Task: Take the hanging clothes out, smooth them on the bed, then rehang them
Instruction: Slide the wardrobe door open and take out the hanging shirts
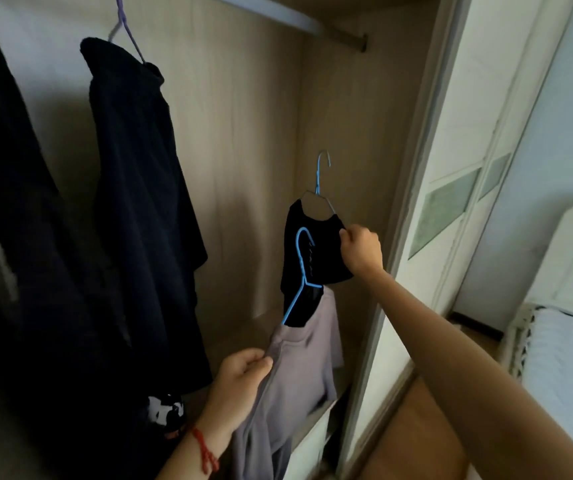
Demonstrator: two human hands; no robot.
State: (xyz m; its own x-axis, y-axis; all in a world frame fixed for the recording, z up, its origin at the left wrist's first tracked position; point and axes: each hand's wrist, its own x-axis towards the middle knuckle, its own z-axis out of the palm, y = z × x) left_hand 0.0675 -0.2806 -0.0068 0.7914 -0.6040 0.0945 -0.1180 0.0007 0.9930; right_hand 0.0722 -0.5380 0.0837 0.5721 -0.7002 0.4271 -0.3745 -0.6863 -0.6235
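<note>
My right hand grips the shoulder of a black top on a blue wire hanger, held below the wardrobe rail with its hook free in the air. My left hand pinches the shoulder of a light purple-grey top that hangs on a second blue hanger, lower and in front of the black one. Both garments are inside the open wardrobe, at its right end.
A dark coat on a purple hanger and another dark garment hang at the left. The wardrobe's sliding door frame stands to the right. A white bed lies at the far right over a wooden floor.
</note>
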